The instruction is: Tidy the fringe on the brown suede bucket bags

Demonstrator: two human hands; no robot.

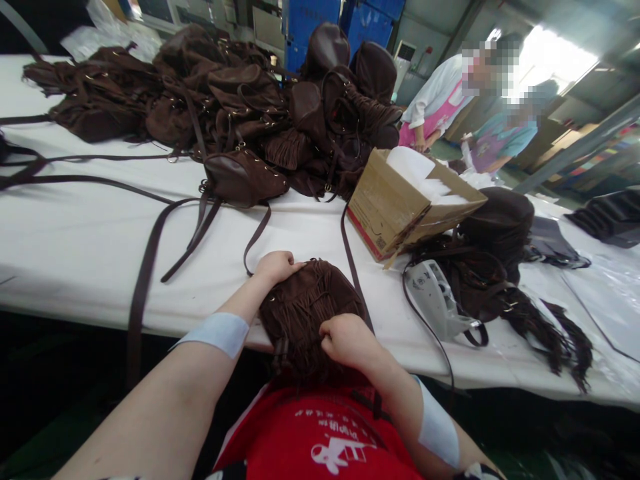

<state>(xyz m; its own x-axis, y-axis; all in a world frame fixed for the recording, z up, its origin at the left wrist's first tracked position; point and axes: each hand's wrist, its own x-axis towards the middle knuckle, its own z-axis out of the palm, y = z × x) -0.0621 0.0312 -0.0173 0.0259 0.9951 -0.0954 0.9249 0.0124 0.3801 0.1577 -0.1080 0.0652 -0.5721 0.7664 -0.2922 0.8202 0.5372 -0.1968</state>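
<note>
A dark brown fringed bag (305,293) lies at the table's front edge, its lower part hanging towards my red apron. My left hand (277,267) grips the bag's upper left rim, fingers curled over the edge and partly hidden. At the bag's lower right, my right hand (353,340) is closed in a pinch on the fringe; the exact strands between its fingertips are hidden. The bag's thin strap (353,257) runs up the table towards the cardboard box.
A large heap of brown bags (225,100) covers the back of the white table (90,227). A cardboard box (390,207) holds white sheets. Right of it are a grey-white device (433,300) with a cord and more fringed bags (480,273). Two people stand beyond.
</note>
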